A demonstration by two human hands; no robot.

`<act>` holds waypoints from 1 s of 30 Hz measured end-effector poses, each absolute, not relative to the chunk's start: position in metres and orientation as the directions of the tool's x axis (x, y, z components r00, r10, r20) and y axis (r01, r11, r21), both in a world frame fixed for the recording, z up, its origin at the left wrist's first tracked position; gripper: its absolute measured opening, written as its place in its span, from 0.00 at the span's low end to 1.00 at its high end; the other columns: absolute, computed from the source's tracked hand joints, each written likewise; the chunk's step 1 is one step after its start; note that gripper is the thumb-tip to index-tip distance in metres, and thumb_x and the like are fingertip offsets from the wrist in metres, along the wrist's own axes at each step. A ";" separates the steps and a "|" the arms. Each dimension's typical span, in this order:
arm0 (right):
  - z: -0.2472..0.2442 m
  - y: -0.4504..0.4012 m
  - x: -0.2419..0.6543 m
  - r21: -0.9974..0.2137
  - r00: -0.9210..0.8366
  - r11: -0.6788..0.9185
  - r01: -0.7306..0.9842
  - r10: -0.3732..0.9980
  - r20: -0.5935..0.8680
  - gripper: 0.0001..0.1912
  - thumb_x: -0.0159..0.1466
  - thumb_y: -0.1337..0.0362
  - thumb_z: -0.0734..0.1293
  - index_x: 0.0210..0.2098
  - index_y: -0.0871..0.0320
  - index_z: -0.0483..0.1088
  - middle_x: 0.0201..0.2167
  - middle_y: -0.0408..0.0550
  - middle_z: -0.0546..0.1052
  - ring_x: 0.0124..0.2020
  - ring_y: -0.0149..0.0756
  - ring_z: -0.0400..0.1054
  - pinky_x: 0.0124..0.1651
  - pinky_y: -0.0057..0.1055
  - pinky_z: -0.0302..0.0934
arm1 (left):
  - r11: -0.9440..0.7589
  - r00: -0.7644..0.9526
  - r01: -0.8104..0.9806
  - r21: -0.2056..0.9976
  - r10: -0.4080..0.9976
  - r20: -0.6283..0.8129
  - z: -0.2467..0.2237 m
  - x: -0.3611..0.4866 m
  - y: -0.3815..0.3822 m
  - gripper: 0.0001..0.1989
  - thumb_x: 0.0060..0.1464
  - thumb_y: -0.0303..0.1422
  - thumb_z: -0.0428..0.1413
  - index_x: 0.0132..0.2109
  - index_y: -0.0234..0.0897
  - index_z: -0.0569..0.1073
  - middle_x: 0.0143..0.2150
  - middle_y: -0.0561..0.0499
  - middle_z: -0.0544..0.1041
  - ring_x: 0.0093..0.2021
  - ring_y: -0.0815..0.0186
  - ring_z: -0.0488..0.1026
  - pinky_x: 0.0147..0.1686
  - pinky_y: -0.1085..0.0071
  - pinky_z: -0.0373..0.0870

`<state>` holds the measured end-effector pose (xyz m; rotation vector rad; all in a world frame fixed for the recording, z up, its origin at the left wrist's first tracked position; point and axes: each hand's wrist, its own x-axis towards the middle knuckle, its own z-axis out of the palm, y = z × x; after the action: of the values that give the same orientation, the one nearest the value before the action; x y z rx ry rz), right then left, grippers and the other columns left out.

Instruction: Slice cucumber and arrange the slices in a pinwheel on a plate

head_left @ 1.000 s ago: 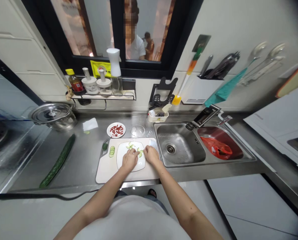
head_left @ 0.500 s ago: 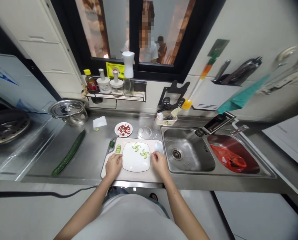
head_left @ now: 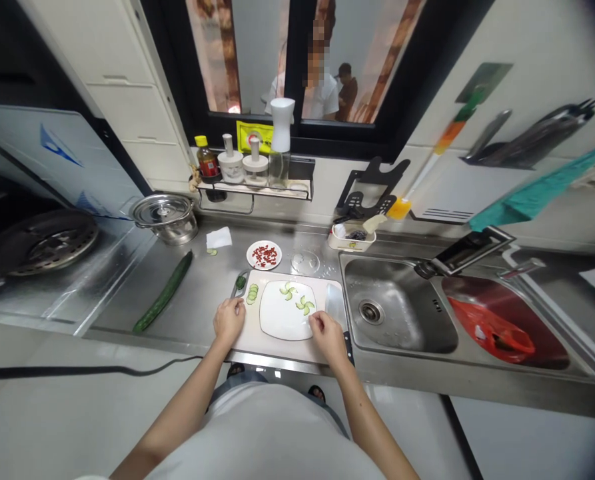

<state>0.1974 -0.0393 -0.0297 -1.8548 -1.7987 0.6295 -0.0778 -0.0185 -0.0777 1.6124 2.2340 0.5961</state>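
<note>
A white plate (head_left: 283, 320) with two pinwheels of cucumber slices (head_left: 304, 305) lies on a pale cutting board (head_left: 257, 345). My left hand (head_left: 228, 320), fingers curled together, rests at the board's left edge, apart from the plate; whether it holds anything is too small to tell. My right hand (head_left: 327, 333) is pinched at the plate's right edge, its fingertips partly hidden. Overlapping cucumber slices (head_left: 252, 294) and a cucumber end (head_left: 240, 283) sit at the board's upper left. A knife (head_left: 335, 303) lies along the right side, partly behind my right hand.
Left of the board lies a long cucumber (head_left: 164, 293), with a lidded steel pot (head_left: 164, 219) behind. A dish of red pieces (head_left: 264, 255) stands behind the board. To the right is a double sink (head_left: 397, 310) with a red bag (head_left: 492, 330). Bottles stand on a shelf (head_left: 257, 189).
The view has shifted, so the counter appears farther right. My left hand has moved away from the plate's left edge. My right hand sits slightly lower along its right edge, uncovering the knife's handle.
</note>
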 end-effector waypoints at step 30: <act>-0.029 -0.048 0.196 -0.614 -0.012 -0.009 0.789 0.999 -0.030 0.14 0.64 0.60 0.55 0.29 0.56 0.68 0.28 0.47 0.74 0.30 0.34 0.65 0.35 0.27 0.54 | 0.350 -0.346 0.792 0.500 0.932 -0.106 -0.085 -0.067 0.011 0.11 0.57 0.36 0.50 0.41 0.41 0.75 0.43 0.47 0.77 0.44 0.61 0.72 0.40 0.71 0.64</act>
<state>0.1963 -0.0477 -0.0291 -1.8497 -1.8536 0.6670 -0.0668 0.0108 -0.0850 1.5154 2.2458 0.5178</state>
